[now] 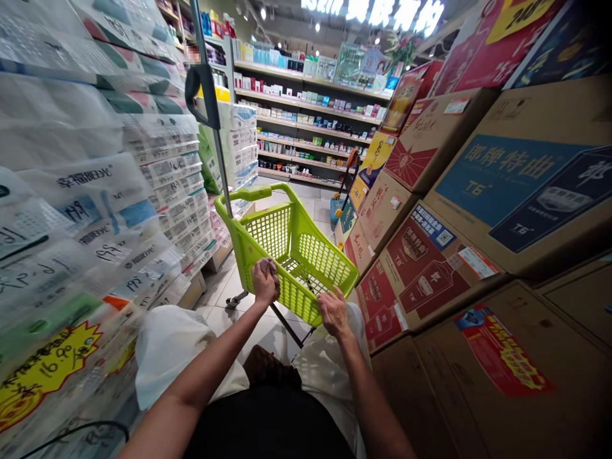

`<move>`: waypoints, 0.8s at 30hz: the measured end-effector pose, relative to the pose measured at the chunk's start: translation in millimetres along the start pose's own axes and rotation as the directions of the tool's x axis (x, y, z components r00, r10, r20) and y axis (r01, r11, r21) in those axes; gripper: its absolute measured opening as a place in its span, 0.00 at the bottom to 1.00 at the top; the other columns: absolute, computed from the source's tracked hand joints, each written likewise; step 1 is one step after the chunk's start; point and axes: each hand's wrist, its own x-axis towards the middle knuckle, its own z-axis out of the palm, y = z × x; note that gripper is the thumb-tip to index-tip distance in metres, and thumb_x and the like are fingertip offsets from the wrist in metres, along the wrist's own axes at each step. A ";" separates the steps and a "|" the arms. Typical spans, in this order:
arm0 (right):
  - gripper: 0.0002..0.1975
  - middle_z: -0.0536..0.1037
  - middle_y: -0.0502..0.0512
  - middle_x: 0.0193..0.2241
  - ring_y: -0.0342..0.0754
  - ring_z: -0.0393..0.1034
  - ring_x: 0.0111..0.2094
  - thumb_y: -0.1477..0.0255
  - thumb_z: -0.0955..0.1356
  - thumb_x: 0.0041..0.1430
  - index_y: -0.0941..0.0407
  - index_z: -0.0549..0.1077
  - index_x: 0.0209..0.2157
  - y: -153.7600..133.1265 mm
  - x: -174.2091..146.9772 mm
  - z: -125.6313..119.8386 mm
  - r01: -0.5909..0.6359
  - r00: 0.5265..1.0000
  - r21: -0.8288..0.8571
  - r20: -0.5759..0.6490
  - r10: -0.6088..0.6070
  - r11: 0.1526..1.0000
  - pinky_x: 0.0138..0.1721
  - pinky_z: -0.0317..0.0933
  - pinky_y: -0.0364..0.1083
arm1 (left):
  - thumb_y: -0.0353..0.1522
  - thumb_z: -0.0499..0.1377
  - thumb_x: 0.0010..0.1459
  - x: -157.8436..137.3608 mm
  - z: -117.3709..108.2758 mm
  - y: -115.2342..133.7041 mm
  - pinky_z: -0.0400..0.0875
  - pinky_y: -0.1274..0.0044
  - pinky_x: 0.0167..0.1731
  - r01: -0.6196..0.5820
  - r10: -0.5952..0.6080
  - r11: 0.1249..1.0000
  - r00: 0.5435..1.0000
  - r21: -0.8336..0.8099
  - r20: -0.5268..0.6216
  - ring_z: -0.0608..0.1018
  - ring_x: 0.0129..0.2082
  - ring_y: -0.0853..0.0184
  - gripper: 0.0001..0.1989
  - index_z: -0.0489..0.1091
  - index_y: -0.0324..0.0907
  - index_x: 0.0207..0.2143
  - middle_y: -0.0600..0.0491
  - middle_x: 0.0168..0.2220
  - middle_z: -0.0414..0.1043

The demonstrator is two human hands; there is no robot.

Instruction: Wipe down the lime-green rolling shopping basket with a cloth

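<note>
In front of my knees stands a lime-green plastic shopping cart [287, 296] with latticed basket walls. My left hand [264, 284] is closed around a small crumpled greyish-pink cloth [269, 266], over the basket's near side wall. At the basket's near right corner, my right hand [333, 312] has its fingers bent over the rim, with the thumb side raised. A tall grey pole [222, 162] with a dark loop handle [203, 95] rises at the cart's left end. The bottom of the basket shows only through the lattice and from above.
Stacked packs of tissue paper [157, 172] wall the left side. Cardboard cartons [478, 178] are piled high close on the right. Shelves [306, 121] of small boxed goods span the back, beyond the tiled floor [313, 197]. A blue basket with an orange handle [338, 207] stands farther off.
</note>
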 end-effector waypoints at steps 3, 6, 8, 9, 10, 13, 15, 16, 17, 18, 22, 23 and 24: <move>0.21 0.79 0.49 0.30 0.48 0.71 0.39 0.73 0.55 0.74 0.50 0.75 0.32 13.6 -4.8 -2.9 -0.073 0.996 0.036 -0.041 0.074 0.997 0.63 0.51 0.54 | 0.31 0.55 0.66 -15.5 3.8 -1.0 0.72 0.63 0.54 0.003 -0.003 1.000 1.000 -0.001 0.023 0.76 0.47 0.57 0.06 0.70 0.46 0.44 0.45 0.45 0.74; 0.26 0.81 0.50 0.32 0.49 0.71 0.41 0.73 0.52 0.74 0.50 0.78 0.34 18.4 -8.7 1.6 -0.233 0.960 0.164 -0.119 0.254 0.958 0.64 0.49 0.55 | 0.29 0.55 0.65 -70.0 12.7 -2.2 0.72 0.63 0.55 -0.027 0.032 0.999 0.988 -0.031 0.151 0.77 0.47 0.58 0.08 0.70 0.46 0.45 0.45 0.46 0.74; 0.29 0.81 0.51 0.33 0.49 0.71 0.43 0.71 0.50 0.75 0.50 0.80 0.35 17.4 -10.1 4.6 -0.295 0.937 0.236 -0.117 0.329 0.926 0.65 0.49 0.54 | 0.28 0.55 0.64 -103.5 17.0 -0.1 0.72 0.63 0.55 -0.077 0.093 0.995 0.960 -0.070 0.266 0.77 0.48 0.58 0.10 0.70 0.47 0.46 0.46 0.46 0.74; 0.31 0.80 0.52 0.33 0.49 0.72 0.44 0.70 0.49 0.76 0.50 0.80 0.35 16.5 -10.5 5.4 -0.313 0.931 0.260 -0.106 0.349 0.914 0.66 0.48 0.54 | 0.28 0.55 0.64 -113.8 17.8 1.7 0.72 0.63 0.55 -0.100 0.124 0.991 0.941 -0.091 0.316 0.77 0.48 0.59 0.10 0.71 0.48 0.47 0.46 0.46 0.74; 0.33 0.80 0.52 0.33 0.49 0.72 0.44 0.69 0.47 0.76 0.50 0.81 0.35 15.7 -10.8 5.4 -0.323 0.929 0.279 -0.092 0.359 0.905 0.66 0.48 0.53 | 0.29 0.55 0.65 -118.7 17.9 3.6 0.72 0.64 0.55 -0.115 0.145 0.988 0.927 -0.106 0.347 0.77 0.48 0.59 0.11 0.71 0.48 0.47 0.46 0.46 0.74; 0.35 0.80 0.51 0.33 0.48 0.73 0.42 0.68 0.45 0.76 0.50 0.81 0.37 13.5 -11.1 3.3 -0.331 0.931 0.301 -0.051 0.361 0.895 0.66 0.49 0.52 | 0.30 0.54 0.66 -109.1 16.6 8.2 0.71 0.63 0.55 -0.085 0.104 0.993 0.955 -0.081 0.278 0.76 0.49 0.58 0.10 0.70 0.48 0.47 0.45 0.48 0.73; 0.35 0.80 0.51 0.34 0.48 0.73 0.42 0.68 0.45 0.76 0.49 0.81 0.39 10.9 -10.8 1.9 -0.333 0.933 0.297 -0.031 0.357 0.895 0.66 0.49 0.51 | 0.31 0.53 0.68 -101.0 16.6 9.9 0.70 0.62 0.57 -0.031 0.038 0.998 0.986 -0.048 0.164 0.76 0.50 0.57 0.09 0.68 0.47 0.48 0.44 0.49 0.72; 0.35 0.80 0.51 0.34 0.48 0.73 0.42 0.68 0.45 0.76 0.49 0.81 0.40 9.1 -10.5 1.6 -0.334 0.934 0.290 -0.028 0.357 0.897 0.66 0.50 0.51 | 0.32 0.53 0.68 -101.8 16.8 10.3 0.70 0.62 0.57 -0.016 0.021 0.999 0.991 -0.040 0.131 0.75 0.51 0.57 0.09 0.67 0.47 0.49 0.44 0.49 0.72; 0.35 0.80 0.51 0.34 0.48 0.73 0.42 0.68 0.45 0.76 0.49 0.81 0.41 7.0 -10.1 1.7 -0.332 0.935 0.282 -0.028 0.354 0.900 0.65 0.50 0.51 | 0.32 0.53 0.68 -107.0 16.8 10.5 0.70 0.62 0.57 -0.019 0.023 0.999 0.991 -0.039 0.129 0.75 0.51 0.57 0.08 0.67 0.47 0.49 0.44 0.49 0.71; 0.34 0.80 0.51 0.35 0.47 0.72 0.42 0.69 0.45 0.75 0.49 0.81 0.41 4.7 -9.6 2.0 -0.331 0.935 0.274 -0.031 0.353 0.903 0.65 0.51 0.51 | 0.31 0.53 0.68 -116.1 16.2 10.6 0.70 0.62 0.57 -0.039 0.045 0.998 0.986 -0.046 0.161 0.75 0.51 0.57 0.09 0.67 0.47 0.48 0.44 0.48 0.71; 0.35 0.80 0.51 0.37 0.48 0.72 0.43 0.68 0.45 0.75 0.50 0.81 0.43 -1.4 -7.6 3.6 -0.350 0.925 0.297 -0.040 0.377 0.889 0.63 0.52 0.51 | 0.27 0.55 0.63 -162.9 8.3 9.5 0.73 0.64 0.53 -0.161 0.211 0.976 0.862 -0.145 0.461 0.77 0.48 0.58 0.14 0.69 0.48 0.49 0.45 0.46 0.71; 0.36 0.80 0.51 0.37 0.48 0.72 0.44 0.67 0.44 0.76 0.50 0.81 0.43 -1.7 -7.3 3.7 -0.358 0.921 0.314 -0.034 0.387 0.879 0.64 0.52 0.51 | 0.27 0.55 0.62 -169.1 6.1 8.5 0.74 0.64 0.52 -0.178 0.244 0.969 0.821 -0.173 0.516 0.77 0.48 0.58 0.15 0.69 0.48 0.50 0.45 0.46 0.71; 0.37 0.80 0.52 0.37 0.48 0.72 0.44 0.65 0.43 0.76 0.50 0.81 0.43 -1.6 -7.2 3.8 -0.363 0.920 0.326 -0.027 0.392 0.873 0.64 0.51 0.51 | 0.26 0.56 0.61 -171.0 4.4 7.1 0.75 0.63 0.52 -0.190 0.266 0.963 0.794 -0.192 0.547 0.76 0.48 0.58 0.16 0.70 0.48 0.50 0.45 0.46 0.71</move>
